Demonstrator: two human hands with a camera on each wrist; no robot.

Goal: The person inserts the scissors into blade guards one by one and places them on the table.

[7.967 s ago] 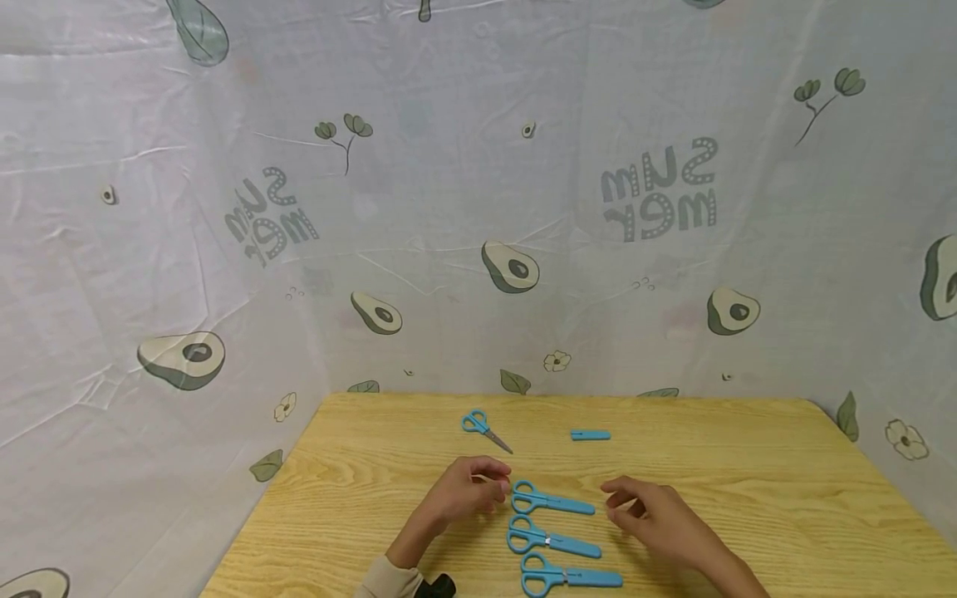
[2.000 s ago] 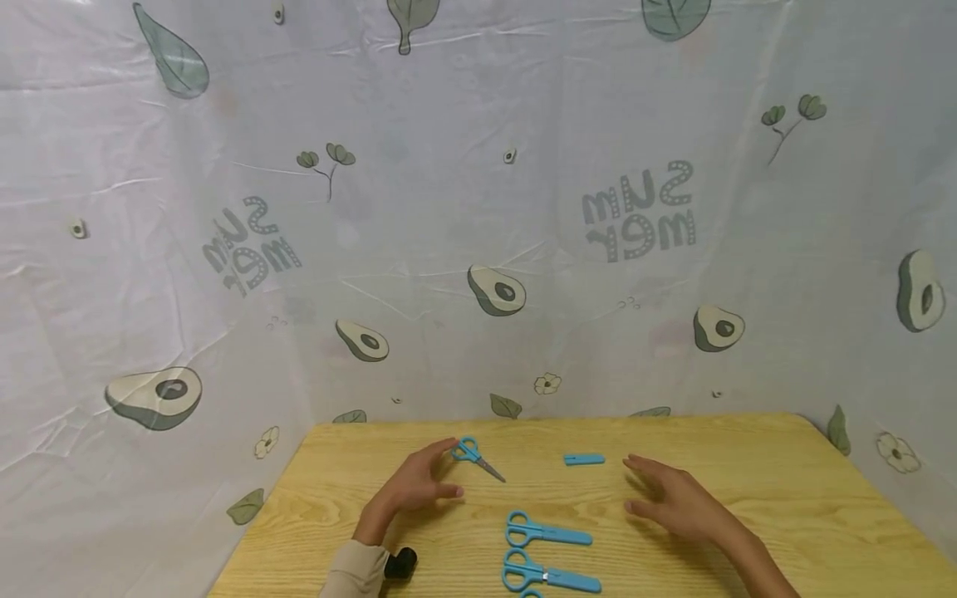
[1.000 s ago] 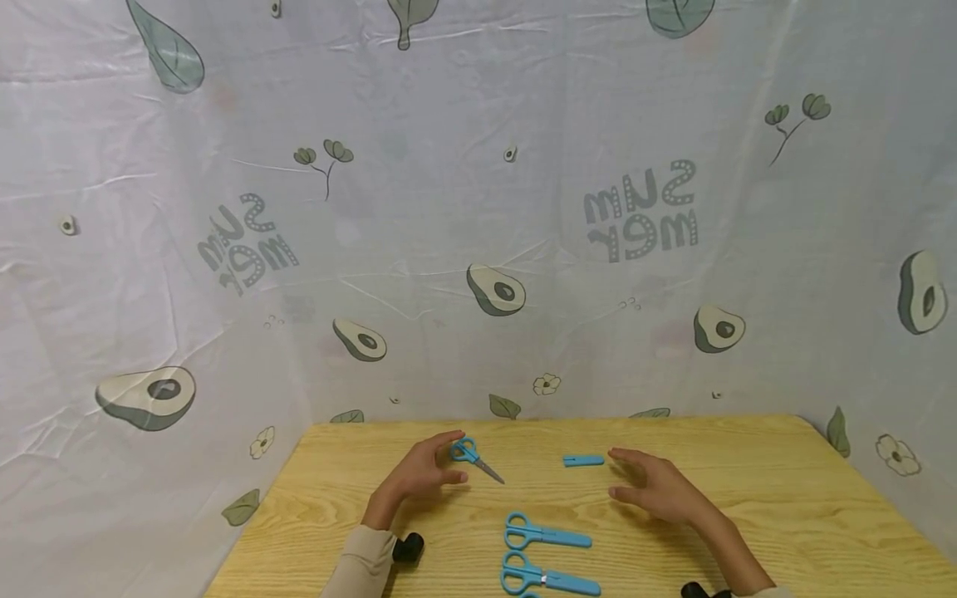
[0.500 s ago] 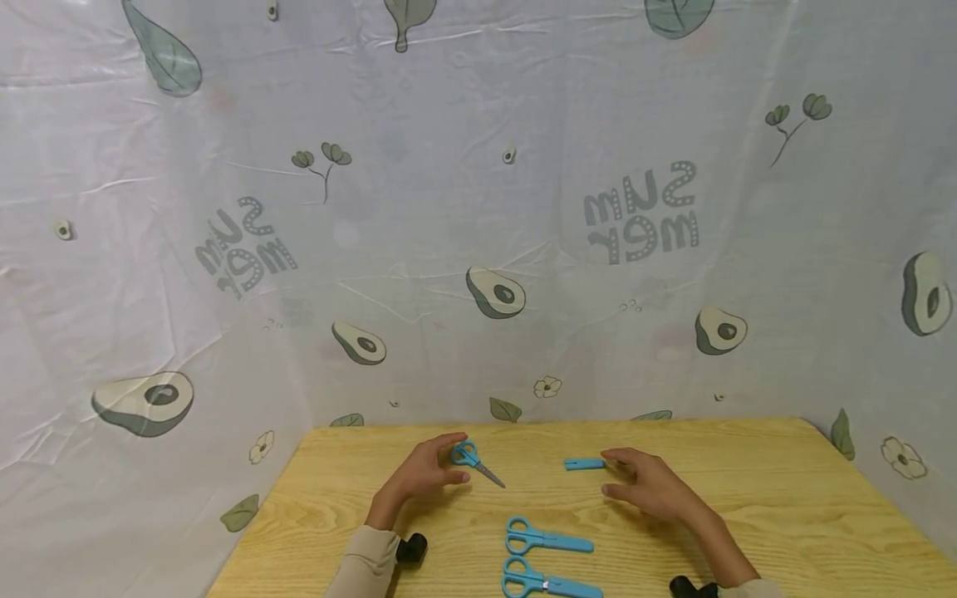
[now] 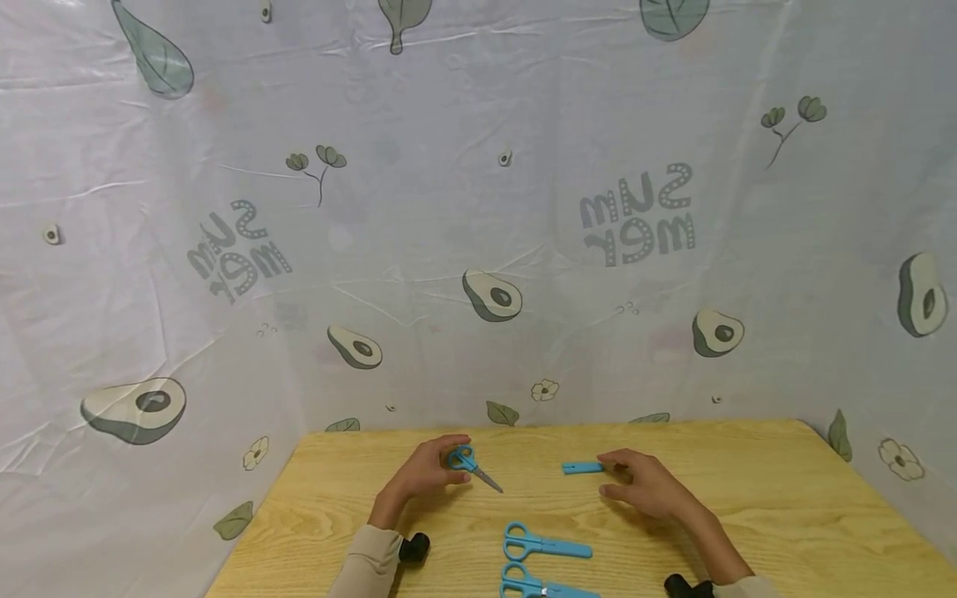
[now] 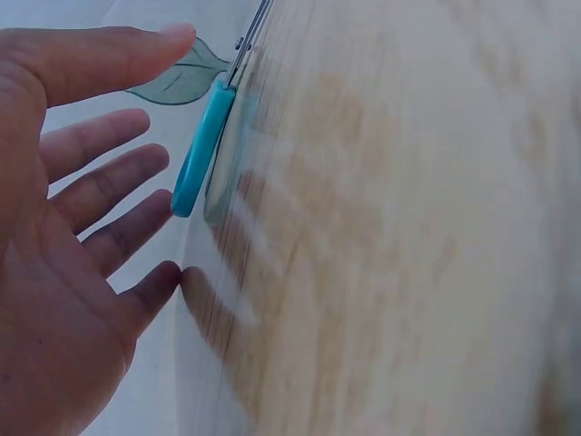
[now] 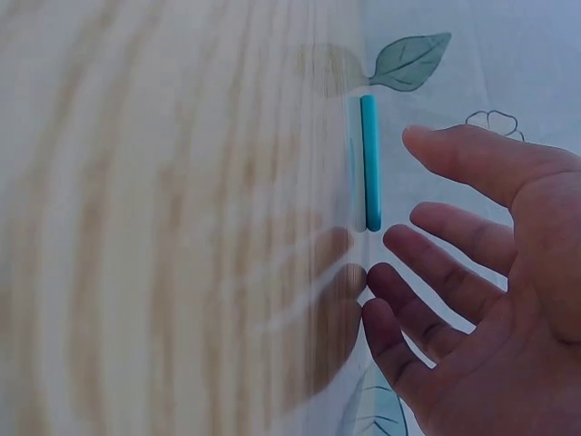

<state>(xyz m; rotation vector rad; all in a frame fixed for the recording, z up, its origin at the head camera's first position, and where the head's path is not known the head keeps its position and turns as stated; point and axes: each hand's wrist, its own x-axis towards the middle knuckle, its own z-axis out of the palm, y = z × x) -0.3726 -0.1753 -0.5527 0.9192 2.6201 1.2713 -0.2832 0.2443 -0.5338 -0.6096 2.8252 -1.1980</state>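
Observation:
A pair of blue-handled scissors (image 5: 472,468) with bare blades lies toward the back of the table, blades angled to the front right. My left hand (image 5: 426,472) is beside its handles, thumb and fingers spread around them; the left wrist view shows the handle (image 6: 201,150) close to the fingertips without a grip. To the right lies a blue blade cover (image 5: 580,468). My right hand (image 5: 646,484) is at the cover's right end, index fingertip right by it and thumb apart. In the right wrist view, the cover (image 7: 370,163) lies flat beyond the loosely bent fingers.
Nearer the front, two blue scissors in covers, an upper pair (image 5: 549,546) and a lower pair (image 5: 549,590), lie in a column, the lower cut by the frame edge. A patterned sheet (image 5: 419,208) hangs behind the wooden table (image 5: 336,507).
From beside the covered scissors, both hands have moved back, the left to the bare scissors, the right leftward to the blade cover. The view tilted up, and the nearest covered pair left the frame.

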